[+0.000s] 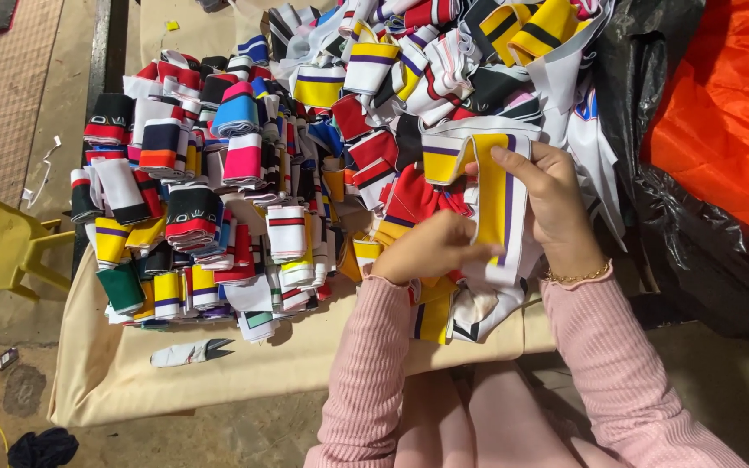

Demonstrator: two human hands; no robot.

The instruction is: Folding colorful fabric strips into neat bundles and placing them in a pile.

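Both hands closed on one yellow-and-white striped band point(489, 204), lying at the near right edge of the heap of folded bands point(244, 173): right hand point(556, 212) pinching the band's upper edge between thumb and fingertips, left hand point(431, 247) curled with its grip pressed together on the lower part, thumb across the yellow stripe. Held taut between the two grips, partly lifted off the loose pieces beneath. Likely to slip if either pinch slackens, since the knit looks smooth and folds over itself at the top; a crooked fold then probable, with the purple edging running off line. Just under the band, toward the near side of the heap, loose yellow, red and white pieces point(444, 303) overhanging the desk point(114, 373) edge above the lap: easy to drag off with a sleeve or a tug on the held band. Left of the band, the heap's neat folded rows stacked tight and leaning; a nudge from the left forearm liable to topple the nearest row. Beyond the heap's near left corner, small thread snips point(191, 351) lying bare on the cloth-covered desk, blades exposed, apt to snag a band or nick a wrist swept that way. Right of the heap, a black plastic bag point(695, 243) with orange sheeting point(730, 113) crowding the right elbow, leaving little room to swing clear.
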